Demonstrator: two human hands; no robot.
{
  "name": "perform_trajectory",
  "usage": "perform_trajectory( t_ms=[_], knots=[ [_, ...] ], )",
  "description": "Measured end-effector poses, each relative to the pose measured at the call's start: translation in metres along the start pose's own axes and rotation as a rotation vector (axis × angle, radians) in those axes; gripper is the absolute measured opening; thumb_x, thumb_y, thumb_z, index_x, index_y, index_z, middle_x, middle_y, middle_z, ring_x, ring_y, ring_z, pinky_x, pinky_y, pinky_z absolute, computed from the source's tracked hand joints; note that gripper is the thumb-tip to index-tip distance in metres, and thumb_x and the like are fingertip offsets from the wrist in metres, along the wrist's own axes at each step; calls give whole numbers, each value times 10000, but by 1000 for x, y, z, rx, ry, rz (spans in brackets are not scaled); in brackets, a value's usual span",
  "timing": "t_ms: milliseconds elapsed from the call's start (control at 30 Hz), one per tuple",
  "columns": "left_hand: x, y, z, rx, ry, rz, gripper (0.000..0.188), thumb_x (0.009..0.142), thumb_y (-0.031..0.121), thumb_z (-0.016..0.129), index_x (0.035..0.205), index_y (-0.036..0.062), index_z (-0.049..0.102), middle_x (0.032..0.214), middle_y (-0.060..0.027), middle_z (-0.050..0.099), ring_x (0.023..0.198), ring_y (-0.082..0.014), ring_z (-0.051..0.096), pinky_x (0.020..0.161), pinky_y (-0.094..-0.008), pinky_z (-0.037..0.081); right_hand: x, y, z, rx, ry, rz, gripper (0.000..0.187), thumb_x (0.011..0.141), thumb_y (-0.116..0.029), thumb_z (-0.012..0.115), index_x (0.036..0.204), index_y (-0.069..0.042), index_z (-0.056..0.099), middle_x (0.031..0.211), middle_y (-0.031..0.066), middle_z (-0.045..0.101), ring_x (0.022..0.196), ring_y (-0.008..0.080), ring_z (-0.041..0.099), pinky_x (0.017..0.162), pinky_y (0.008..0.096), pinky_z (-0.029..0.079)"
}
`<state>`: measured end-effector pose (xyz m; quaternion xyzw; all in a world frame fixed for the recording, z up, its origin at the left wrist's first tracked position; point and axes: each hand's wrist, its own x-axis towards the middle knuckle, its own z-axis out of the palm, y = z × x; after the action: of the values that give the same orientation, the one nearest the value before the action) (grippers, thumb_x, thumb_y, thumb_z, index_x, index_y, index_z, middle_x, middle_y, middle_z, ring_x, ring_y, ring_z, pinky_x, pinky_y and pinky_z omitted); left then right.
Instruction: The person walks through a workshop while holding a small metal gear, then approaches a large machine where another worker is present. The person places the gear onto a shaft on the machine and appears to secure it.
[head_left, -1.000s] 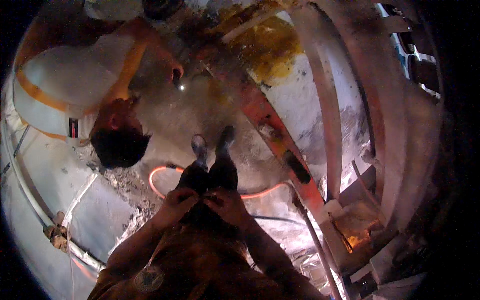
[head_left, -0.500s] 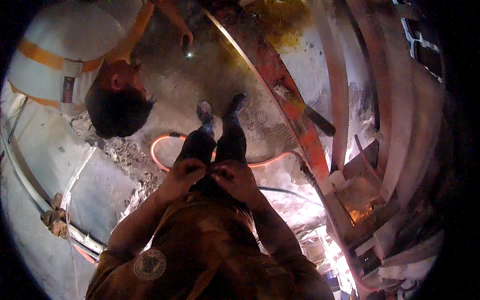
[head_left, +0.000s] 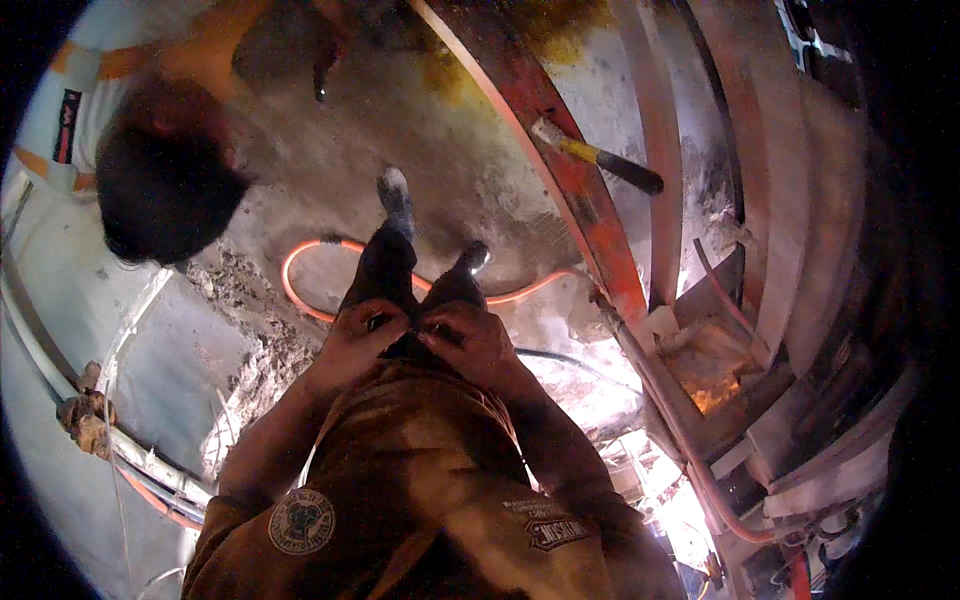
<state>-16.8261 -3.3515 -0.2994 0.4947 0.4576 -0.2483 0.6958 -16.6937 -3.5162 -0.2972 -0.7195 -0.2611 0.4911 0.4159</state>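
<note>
My left hand [head_left: 366, 332] and my right hand [head_left: 464, 340] are close together in front of my waist, by the lower edge of my brown shirt [head_left: 430, 440]. Both are closed, with curled fingers and the thumbs toward each other. Whatever lies between the fingers, if anything, is too dark to make out. Below them show my dark trousers [head_left: 383, 265] and my shoes, the left shoe [head_left: 394, 188] farther forward than the right shoe [head_left: 476, 254].
An orange hose [head_left: 292, 268] loops over the rough floor around my legs. On a slanting red beam [head_left: 600, 235] at the right rests a tool with a black and yellow handle [head_left: 630, 172], probably a hammer. Another person [head_left: 165, 180] bends at upper left, a small light near their hand. Pipes [head_left: 150, 460] run lower left.
My left foot is now ahead and my right foot farther back. The other person appears farther left in the view. My hands stay together at the waist.
</note>
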Motion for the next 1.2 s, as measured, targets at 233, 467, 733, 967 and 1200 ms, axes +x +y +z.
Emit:
perform_trajectory(
  t_ms=[233, 467, 733, 967, 1200],
  knots=[
    [-6, -55, 54, -100, -50, 7, 180, 883, 191, 665, 970, 34, 668, 794, -8, 621, 706, -66, 523, 653, -244, 431, -48, 43, -13, 2, -104, 18, 206, 882, -221, 669, 1008, -58, 685, 949, 135, 685, 900, 284, 669, 790, 370, 530],
    [-27, -97, 125, -317, 8, -11, 171, 892, 166, 652, 986, 26, 681, 873, -33, 661, 808, -84, 563, 723, -252, 453, -92, 90, -32, -201, -239, -12, 177, 832, -161, 723, 981, -72, 690, 979, 107, 683, 883, 256, 676, 773, 328, 537],
    [-43, -142, 141, -453, 124, 13, 192, 895, 168, 646, 987, 4, 679, 895, -46, 670, 836, -89, 576, 752, -254, 461, -95, 109, -15, -251, -400, -55, 162, 836, -176, 724, 961, -76, 697, 939, 88, 674, 841, 229, 667, 739, 309, 532],
    [-48, -191, 132, -483, 144, 15, 199, 880, 158, 637, 993, -1, 680, 868, -29, 662, 818, -88, 572, 738, -253, 461, -83, 101, 16, -333, -531, -145, 163, 840, -196, 718, 961, -89, 695, 953, 76, 674, 861, 237, 668, 756, 320, 538],
    [-60, -224, 100, -519, 129, 4, 188, 852, 140, 626, 958, -2, 689, 877, -50, 675, 834, -109, 586, 752, -264, 467, -77, 91, 61, -363, -604, -93, 160, 851, -204, 701, 971, -98, 696, 954, 67, 680, 901, 240, 663, 784, 324, 536]
  ],
)
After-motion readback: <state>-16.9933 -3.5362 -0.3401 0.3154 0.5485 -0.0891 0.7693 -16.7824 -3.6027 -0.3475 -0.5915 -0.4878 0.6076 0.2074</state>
